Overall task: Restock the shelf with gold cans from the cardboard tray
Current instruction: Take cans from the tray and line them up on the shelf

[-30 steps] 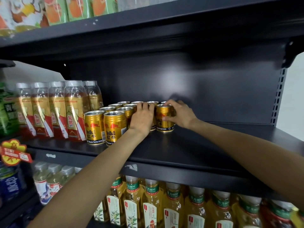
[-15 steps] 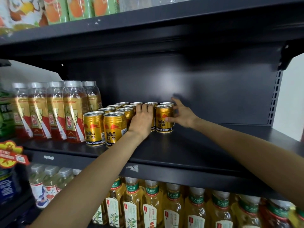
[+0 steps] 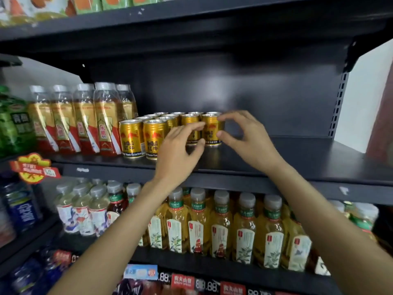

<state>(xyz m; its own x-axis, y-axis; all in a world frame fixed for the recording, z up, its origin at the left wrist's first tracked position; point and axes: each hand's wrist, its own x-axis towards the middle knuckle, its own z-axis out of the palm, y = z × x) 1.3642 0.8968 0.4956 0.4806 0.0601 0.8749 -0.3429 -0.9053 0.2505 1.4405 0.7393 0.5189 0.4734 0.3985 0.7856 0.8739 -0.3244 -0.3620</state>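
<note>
Both hands have just let go and drawn back, the left hand (image 3: pixel 180 143) and right hand (image 3: pixel 244 137) loosely curled and empty, leaving the gold cans (image 3: pixel 210 129) standing on the shelf (image 3: pixel 297 158) at twelve o'clock, so another batch is needed.

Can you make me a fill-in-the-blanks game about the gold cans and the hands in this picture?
1. The gold cans stand on a shelf coloured ____.
2. Straight left of the cans stand bottles with ____ caps.
3. The left hand and right hand are holding ____.
4. The part of the shelf to the right of the cans is ____.

Missing words: black; silver; nothing; bare
</note>
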